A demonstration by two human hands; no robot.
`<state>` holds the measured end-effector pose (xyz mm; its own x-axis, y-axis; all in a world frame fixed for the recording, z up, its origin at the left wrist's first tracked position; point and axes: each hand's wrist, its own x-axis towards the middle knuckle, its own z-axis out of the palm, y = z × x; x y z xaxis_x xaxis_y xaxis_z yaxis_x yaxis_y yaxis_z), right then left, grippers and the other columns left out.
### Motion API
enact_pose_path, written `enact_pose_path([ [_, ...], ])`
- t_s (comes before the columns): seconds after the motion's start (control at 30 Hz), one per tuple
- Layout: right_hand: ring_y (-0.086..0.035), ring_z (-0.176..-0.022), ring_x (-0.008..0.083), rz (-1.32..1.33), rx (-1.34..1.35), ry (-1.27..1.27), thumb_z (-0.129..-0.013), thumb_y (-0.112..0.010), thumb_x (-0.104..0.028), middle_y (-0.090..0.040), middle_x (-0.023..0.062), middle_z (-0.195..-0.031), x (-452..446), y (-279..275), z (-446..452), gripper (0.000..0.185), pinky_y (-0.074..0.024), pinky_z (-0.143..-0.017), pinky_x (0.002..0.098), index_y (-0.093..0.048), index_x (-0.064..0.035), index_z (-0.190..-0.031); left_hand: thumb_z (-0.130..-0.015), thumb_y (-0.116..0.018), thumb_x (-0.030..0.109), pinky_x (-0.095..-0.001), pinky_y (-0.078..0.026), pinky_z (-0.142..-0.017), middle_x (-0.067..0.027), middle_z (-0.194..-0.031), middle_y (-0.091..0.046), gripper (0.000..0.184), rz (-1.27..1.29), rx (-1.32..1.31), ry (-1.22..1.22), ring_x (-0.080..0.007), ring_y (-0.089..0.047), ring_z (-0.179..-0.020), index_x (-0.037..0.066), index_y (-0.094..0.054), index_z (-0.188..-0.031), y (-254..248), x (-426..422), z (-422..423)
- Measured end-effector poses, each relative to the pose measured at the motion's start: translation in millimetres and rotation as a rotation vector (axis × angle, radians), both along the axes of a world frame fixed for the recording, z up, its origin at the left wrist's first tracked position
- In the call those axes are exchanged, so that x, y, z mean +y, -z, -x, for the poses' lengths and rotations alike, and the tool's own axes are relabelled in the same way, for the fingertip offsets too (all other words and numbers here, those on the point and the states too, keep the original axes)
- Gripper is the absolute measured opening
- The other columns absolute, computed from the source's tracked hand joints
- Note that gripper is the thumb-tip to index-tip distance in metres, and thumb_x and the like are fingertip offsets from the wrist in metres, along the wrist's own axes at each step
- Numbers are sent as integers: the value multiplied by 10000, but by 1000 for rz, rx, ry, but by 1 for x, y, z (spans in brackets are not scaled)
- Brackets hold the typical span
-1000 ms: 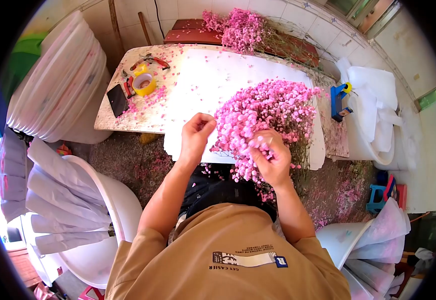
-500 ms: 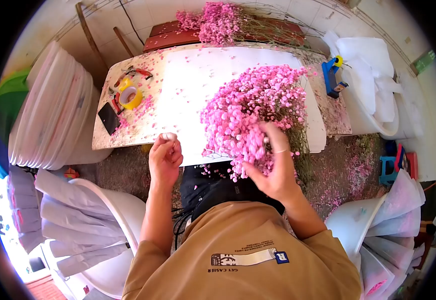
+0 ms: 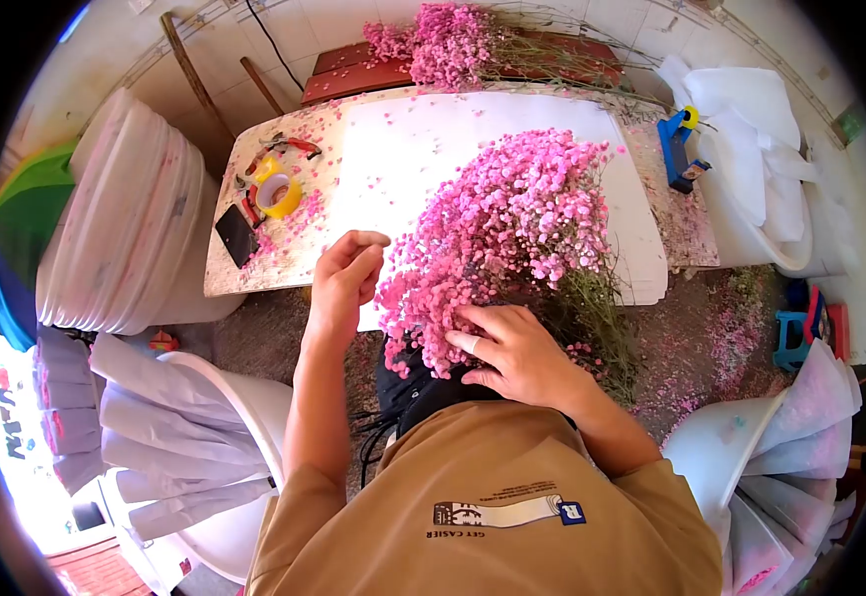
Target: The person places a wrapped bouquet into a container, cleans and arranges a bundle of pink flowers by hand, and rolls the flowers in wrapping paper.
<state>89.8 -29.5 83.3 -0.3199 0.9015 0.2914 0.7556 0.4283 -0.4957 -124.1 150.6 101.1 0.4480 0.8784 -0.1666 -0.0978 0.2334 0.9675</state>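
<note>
A big bunch of pink baby's breath (image 3: 522, 219) lies over the near part of the white paper and hangs past the table's front edge; its green stems (image 3: 597, 308) point down to the right. My right hand (image 3: 512, 348), a white band around one finger, presses on the lower near side of the bunch, with fingertips and thumb closed on some flower heads. To the left of the bunch, my left hand (image 3: 348, 283) is raised with fingers curled and thumb against them. Whatever it may pinch is hidden.
White paper (image 3: 393, 139) covers the table's middle. At left lie a yellow tape roll (image 3: 278, 195), red-handled pliers (image 3: 299, 147) and a phone (image 3: 237, 236). A blue tape dispenser (image 3: 679, 151) stands at right. More pink flowers (image 3: 450, 45) lie behind; stacked white tubs (image 3: 120, 219) stand left.
My right hand has moved down and left from the side of the bunch onto its lower flowers. My left hand has risen slightly, closer to the bunch. The flowers hang lower on the left.
</note>
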Motion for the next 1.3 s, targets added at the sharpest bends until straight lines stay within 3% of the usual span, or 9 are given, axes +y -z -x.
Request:
enact_pose_path([
  [0.1,-562,-1198,333,-23,9,-23,-766,-844,-282,-551,141,-1424,0,4,5,576,-429,-1021,483,-676,-107,-1289,-1006,-606,123,-195,-234,-486,58,-706,-484,148,-94,134,31,-6,-334,-564,33,-683,-1094,-6,7,-16],
  [0.27,-548,-1211,330,2,-18,-28,-756,-847,-261,-554,130,-1415,-2,10,11,594,-421,-1025,490,-669,-105,-1301,-982,-675,199,-241,-393,-557,51,-738,-566,230,-407,386,107,-54,-468,-619,3,-730,-1089,-7,18,-49],
  [0.3,-548,-1211,330,3,-19,-28,-756,-847,-261,-554,130,-1415,-1,9,11,594,-421,-1025,490,-669,-105,-1301,-929,-720,214,-305,-462,-635,-70,-773,-646,251,-475,638,190,-125,-557,-676,39,-731,-1108,-12,19,-49],
  [0.4,-569,-1189,350,10,-44,-64,-786,-833,-288,-536,170,-1422,4,2,10,728,-455,-990,487,-555,-119,-1437,-876,-771,182,-383,-513,-651,-83,-854,-656,213,-968,778,240,-232,-635,-689,47,-733,-1037,7,4,-43],
  [0.5,-610,-1124,399,-267,148,185,-883,-770,-337,-502,254,-1420,19,-5,13,867,-519,-883,489,-311,-85,-1574,-866,-762,139,-420,-530,-654,-99,-884,-654,144,-1027,847,98,-305,-657,-702,53,-720,-974,20,-16,-34],
  [0.63,-621,-1073,397,-318,137,229,-930,-712,-233,-615,217,-1267,51,-13,9,508,-477,-959,484,-568,23,-1344,-830,-740,58,-402,-530,-607,-86,-824,-608,71,-1119,759,-57,-293,-663,-713,71,-686,-875,23,-40,-28],
  [0.93,-696,-938,359,84,210,263,-875,-735,-81,-732,176,-979,99,18,22,309,-523,-875,448,-703,-28,-1178,-849,-739,79,-388,-517,-607,-102,-820,-623,80,-1011,704,-139,-283,-655,-691,41,-706,-910,40,-52,-17],
  [1.03,-711,-862,344,90,382,308,-851,-752,-79,-739,175,-915,103,36,26,242,-533,-825,446,-733,-20,-1085,-893,-739,101,-282,-453,-580,-42,-713,-623,126,-487,484,-171,-84,-519,-630,-8,-698,-942,48,-40,-13],
  [1.3,-720,-826,346,65,469,328,-824,-770,-69,-740,187,-897,101,33,27,201,-549,-784,440,-739,-7,-1012,-837,-787,119,-298,-403,-548,-12,-643,-499,192,-552,614,-232,-95,-455,-601,12,-717,-981,47,-31,-18],
])
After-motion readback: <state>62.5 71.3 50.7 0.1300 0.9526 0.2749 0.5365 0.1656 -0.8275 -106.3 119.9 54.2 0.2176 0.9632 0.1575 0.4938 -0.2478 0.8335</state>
